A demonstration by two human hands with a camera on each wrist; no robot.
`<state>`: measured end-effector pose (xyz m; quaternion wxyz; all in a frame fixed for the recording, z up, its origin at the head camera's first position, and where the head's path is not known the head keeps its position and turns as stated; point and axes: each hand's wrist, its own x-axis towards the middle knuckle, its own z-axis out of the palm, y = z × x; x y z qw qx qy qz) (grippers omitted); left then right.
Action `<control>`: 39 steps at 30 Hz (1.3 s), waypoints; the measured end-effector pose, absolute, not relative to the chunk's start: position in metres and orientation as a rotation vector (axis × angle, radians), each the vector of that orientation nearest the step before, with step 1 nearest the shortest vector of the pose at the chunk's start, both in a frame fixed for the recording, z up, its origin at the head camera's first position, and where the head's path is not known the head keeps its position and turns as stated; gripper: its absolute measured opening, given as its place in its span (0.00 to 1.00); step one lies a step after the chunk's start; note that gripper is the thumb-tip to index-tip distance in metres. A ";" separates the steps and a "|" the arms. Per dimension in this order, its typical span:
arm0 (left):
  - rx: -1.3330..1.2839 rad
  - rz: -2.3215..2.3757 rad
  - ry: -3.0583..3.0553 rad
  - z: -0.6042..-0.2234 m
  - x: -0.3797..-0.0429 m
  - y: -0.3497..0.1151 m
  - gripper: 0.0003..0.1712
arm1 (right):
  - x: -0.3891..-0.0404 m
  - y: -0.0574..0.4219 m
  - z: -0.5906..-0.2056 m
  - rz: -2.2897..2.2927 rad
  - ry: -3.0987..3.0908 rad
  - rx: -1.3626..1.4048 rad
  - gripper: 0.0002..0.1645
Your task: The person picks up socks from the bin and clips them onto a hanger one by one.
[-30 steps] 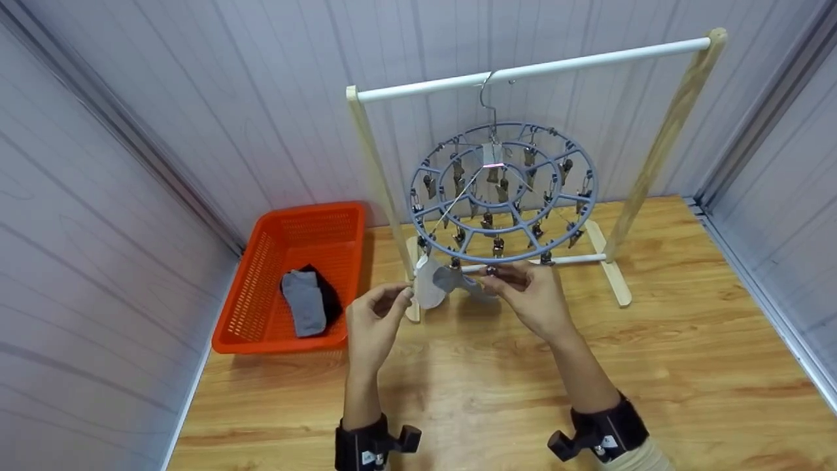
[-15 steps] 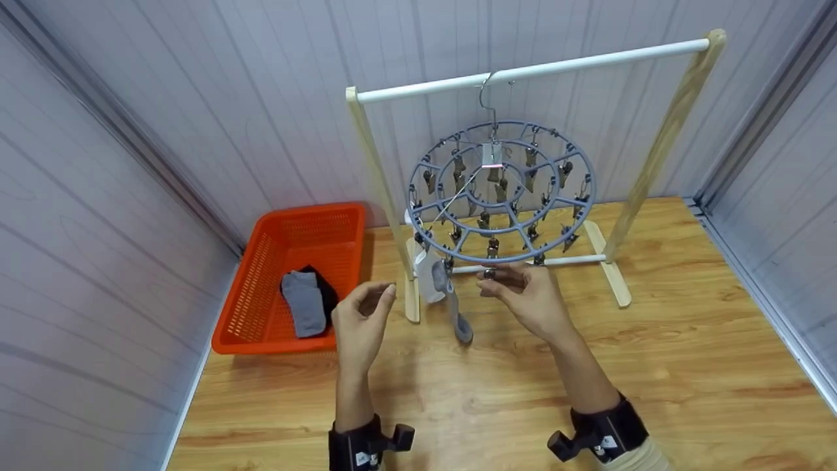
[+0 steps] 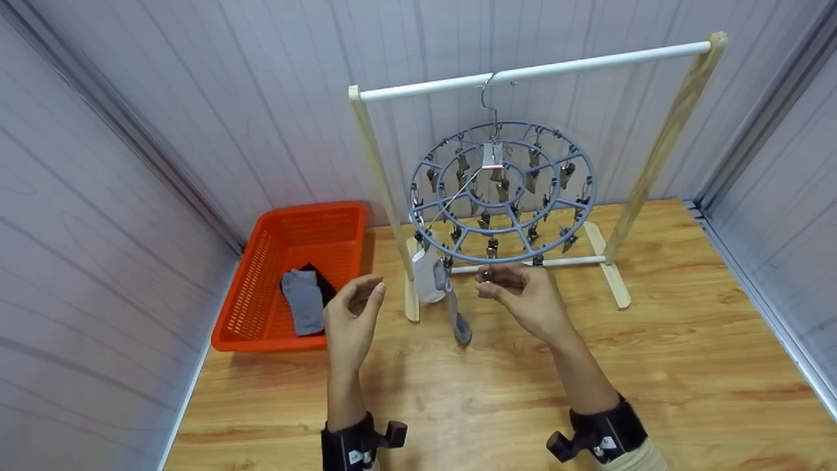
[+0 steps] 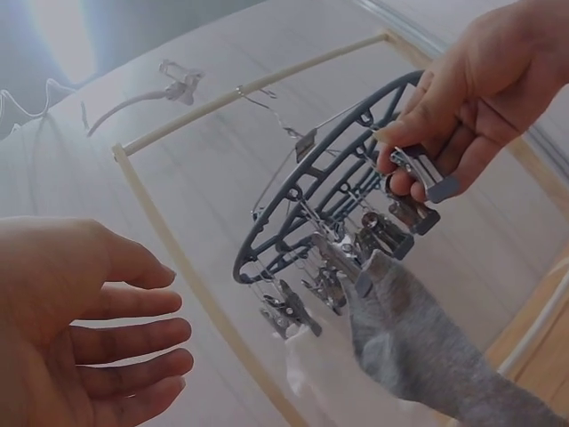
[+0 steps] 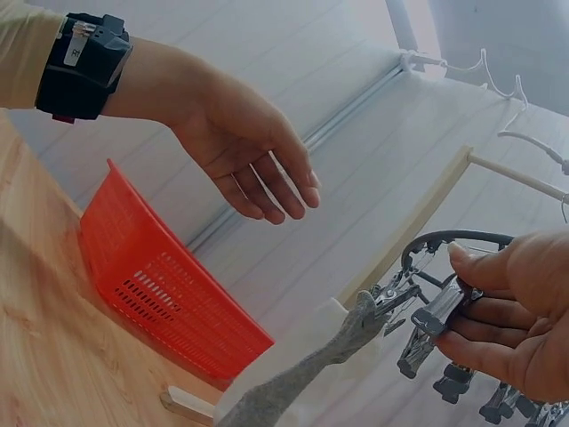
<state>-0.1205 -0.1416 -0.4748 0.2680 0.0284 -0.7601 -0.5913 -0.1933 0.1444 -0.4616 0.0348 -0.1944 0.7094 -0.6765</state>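
Observation:
My right hand [image 3: 526,294] pinches a metal clip [image 4: 425,173] between thumb and fingers at the front of the round clip hanger [image 3: 418,219]. Nothing is in the clip's mouth. A grey sock [image 4: 418,347] hangs by one end from the neighbouring clip, just left of that hand. Behind it hangs a white sock [image 3: 426,278]. My left hand [image 3: 353,320] is apart from everything, fingers loosely bent, between the hanger and the red basket [image 3: 225,327]. Inside the basket lie a grey sock [image 3: 305,304] and a black one [image 3: 327,284], partly covered.
The hanger's hook sits on the white bar [image 3: 588,67] of a wooden-legged stand [image 3: 667,140]. Several more clips dangle around the rings. Light panel walls [image 3: 274,98] enclose the back and sides of the wood-patterned surface [image 3: 497,405].
My left hand has drawn back left toward the basket. The grey sock's free end, earlier swung out toward the right hand, now hangs down. My right hand stays on its clip.

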 end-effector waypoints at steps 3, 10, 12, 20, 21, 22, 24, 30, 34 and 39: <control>0.085 -1.583 -2.046 -0.475 -0.118 -0.146 0.12 | -0.193 0.145 -0.461 -2.071 2.188 -0.602 0.16; 0.140 -1.476 -2.108 -0.473 -0.116 -0.160 0.11 | -0.192 0.145 -0.464 -2.077 2.179 -0.651 0.16; 0.143 -1.437 -2.139 -0.471 -0.119 -0.166 0.11 | -0.192 0.146 -0.464 -2.081 2.177 -0.658 0.16; 0.114 -1.281 -2.337 -0.456 -0.141 -0.191 0.12 | -0.192 0.146 -0.464 -2.066 2.170 -0.626 0.17; 0.116 -1.259 -2.362 -0.454 -0.143 -0.194 0.12 | -0.192 0.146 -0.464 -2.067 2.167 -0.625 0.17; 0.122 -1.247 -2.384 -0.451 -0.145 -0.198 0.12 | -0.193 0.146 -0.464 -2.067 2.167 -0.622 0.16; 0.138 -1.229 -2.421 -0.447 -0.150 -0.205 0.12 | -0.193 0.146 -0.463 -2.063 2.166 -0.622 0.16; 0.141 -1.213 -2.518 -0.437 -0.165 -0.226 0.13 | -0.193 0.145 -0.462 -2.059 2.177 -0.603 0.16; 0.138 -1.197 -2.598 -0.431 -0.177 -0.238 0.15 | -0.193 0.146 -0.462 -2.074 2.165 -0.597 0.17; 0.231 -1.128 -2.730 -0.433 -0.195 -0.259 0.18 | -0.193 0.146 -0.462 -2.079 2.154 -0.627 0.17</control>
